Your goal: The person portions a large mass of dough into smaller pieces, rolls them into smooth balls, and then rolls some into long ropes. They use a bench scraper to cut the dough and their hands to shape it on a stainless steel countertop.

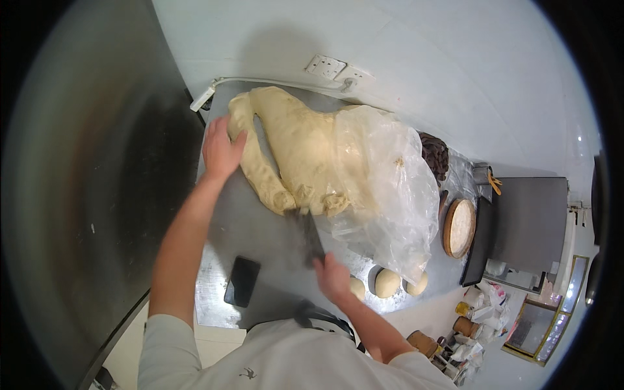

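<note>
A large slab of dough (302,146) lies on a metal worktop (219,263), its right part under a clear plastic sheet (390,180). A long strip of dough (256,170) runs down the slab's left side, joined or touching at the top, with a gap between them. My left hand (224,148) rests on the strip's upper left edge, fingers spread. My right hand (334,278) grips a dark-bladed knife or cleaver (311,236), blurred, its far end at the lower ends of the strip and slab. Dough balls (387,283) sit right of that hand.
A dark phone (242,281) lies at the near left. On the right are a round wooden-rimmed board (459,228), a black tray (477,243) and a dark brown mass (434,156). A power strip (202,99) and cable lie along the wall below sockets (325,67).
</note>
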### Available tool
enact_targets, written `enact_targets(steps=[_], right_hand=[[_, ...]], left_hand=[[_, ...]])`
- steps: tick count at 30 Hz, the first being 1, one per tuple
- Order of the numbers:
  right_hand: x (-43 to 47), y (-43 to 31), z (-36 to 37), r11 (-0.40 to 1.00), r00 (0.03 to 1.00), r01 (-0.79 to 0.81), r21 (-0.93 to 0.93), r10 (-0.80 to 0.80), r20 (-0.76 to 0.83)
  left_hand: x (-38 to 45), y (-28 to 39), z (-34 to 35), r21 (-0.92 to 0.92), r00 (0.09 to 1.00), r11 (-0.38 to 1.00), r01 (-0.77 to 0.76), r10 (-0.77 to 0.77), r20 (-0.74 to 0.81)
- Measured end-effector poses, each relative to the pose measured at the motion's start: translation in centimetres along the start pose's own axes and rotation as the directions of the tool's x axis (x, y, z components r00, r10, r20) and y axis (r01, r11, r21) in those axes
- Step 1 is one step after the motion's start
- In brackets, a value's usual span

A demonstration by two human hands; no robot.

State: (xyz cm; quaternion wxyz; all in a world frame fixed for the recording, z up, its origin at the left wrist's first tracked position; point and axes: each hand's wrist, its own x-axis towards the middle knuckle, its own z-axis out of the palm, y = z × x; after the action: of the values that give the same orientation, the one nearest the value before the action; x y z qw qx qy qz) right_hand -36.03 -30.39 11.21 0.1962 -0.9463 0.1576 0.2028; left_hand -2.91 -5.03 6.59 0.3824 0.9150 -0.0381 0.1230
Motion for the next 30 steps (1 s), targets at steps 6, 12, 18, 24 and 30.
enact_targets(steps=[6, 12, 18, 24, 30], right_hand=[[-1.6, 0.3, 1.6, 0.977, 0.969, 0.179, -0.117, -0.195, -0.149], [12.0, -10.4, 1.8, 0.950, 0.921, 0.300, 0.083, -0.266, -0.285], [14.7, -11.0, 3.2, 0.955, 0.966, 0.220, 0.201, -0.184, -0.182], [0.2, -6.2, -6.7, 0.728, 0.879, 0.391, 0.563, -0.476, 0.004], [-11.0, 7.7, -16.2, 0.539, 0.901, 0.408, 0.737, -0.370, -0.227]], left_hand=[[7.1, 0.5, 3.7, 0.392, 0.942, 0.918, 0.068, -0.188, 0.277], [5.4, -1.0, 7.7, 0.173, 0.950, 0.981, 0.089, -0.136, 0.282], [-3.1, -5.3, 3.3, -0.086, 0.942, 0.954, 0.289, -0.267, 0.202], [-14.2, 9.7, -9.5, -0.596, 0.964, 0.763, 0.251, -0.143, 0.222], [-18.7, 30.9, -12.6, -0.770, 0.954, 0.634, 0.064, 0.188, 0.234]])
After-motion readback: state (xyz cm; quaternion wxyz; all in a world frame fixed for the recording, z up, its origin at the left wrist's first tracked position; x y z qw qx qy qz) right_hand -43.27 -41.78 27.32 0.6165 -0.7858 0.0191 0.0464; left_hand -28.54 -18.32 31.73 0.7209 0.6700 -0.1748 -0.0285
